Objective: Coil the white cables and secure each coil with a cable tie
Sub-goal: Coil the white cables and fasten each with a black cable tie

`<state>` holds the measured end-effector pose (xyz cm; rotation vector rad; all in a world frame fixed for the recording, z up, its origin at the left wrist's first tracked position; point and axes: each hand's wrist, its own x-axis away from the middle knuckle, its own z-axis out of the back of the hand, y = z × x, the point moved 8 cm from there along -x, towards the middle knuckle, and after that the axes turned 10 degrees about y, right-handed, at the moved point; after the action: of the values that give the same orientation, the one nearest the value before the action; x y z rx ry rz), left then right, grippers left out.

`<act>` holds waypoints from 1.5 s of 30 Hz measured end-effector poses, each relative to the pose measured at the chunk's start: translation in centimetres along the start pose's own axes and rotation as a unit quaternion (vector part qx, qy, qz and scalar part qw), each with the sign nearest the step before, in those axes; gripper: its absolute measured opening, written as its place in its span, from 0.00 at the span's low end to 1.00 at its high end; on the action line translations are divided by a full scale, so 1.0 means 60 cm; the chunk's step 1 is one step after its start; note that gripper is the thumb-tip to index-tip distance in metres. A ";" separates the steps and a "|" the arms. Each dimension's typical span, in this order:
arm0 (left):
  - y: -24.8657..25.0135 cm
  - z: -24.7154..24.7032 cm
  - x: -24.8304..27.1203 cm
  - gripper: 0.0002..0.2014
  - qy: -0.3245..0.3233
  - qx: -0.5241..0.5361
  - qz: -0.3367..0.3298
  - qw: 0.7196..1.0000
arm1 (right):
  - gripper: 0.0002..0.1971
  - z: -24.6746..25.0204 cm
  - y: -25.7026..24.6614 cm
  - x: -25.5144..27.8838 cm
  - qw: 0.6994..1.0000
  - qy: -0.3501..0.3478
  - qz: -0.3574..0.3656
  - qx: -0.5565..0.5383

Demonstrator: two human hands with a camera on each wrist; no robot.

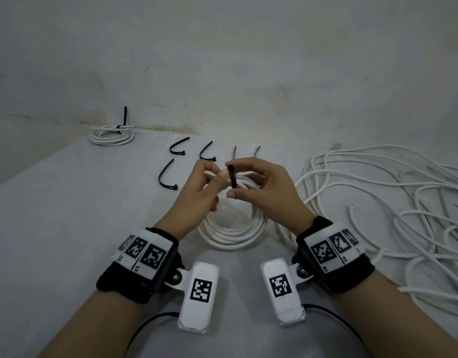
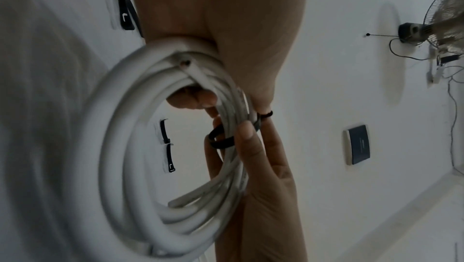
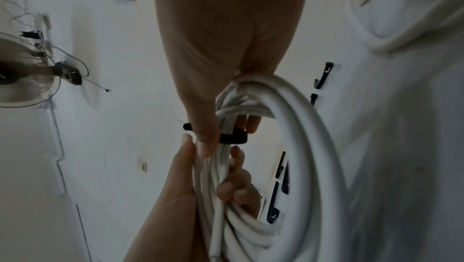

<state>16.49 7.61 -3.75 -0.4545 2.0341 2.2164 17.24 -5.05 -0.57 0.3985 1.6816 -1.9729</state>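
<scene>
Head view: loose white cables [image 1: 393, 202] are lying at three o'clock on the bench [image 1: 67, 228]. A white coil [image 1: 233, 228] is being held at centre by the left hand [image 1: 197, 192], curled round it. The cable tie [image 1: 233, 178], upright at the coil's twelve o'clock, is being pinched by right hand [image 1: 264, 189] fingers [image 1: 231, 194].

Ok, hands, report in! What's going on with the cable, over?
Left hand grips the coil. Right hand pinches the black tie wrapped round it. Nothing in the way.

Smooth white plastic-sheathed coil [image 1: 233, 235], matt black plastic cable tie [image 1: 233, 178], matt grey table [image 1: 67, 215].
</scene>
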 end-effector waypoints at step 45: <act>0.023 -0.002 0.000 0.02 0.029 0.000 -0.055 0.998 | 0.07 0.039 -0.062 -0.012 0.967 0.181 0.110 0.142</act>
<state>16.15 7.35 -2.46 -0.6232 1.9851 2.1627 15.98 -6.81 3.34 1.0587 1.4755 -2.0626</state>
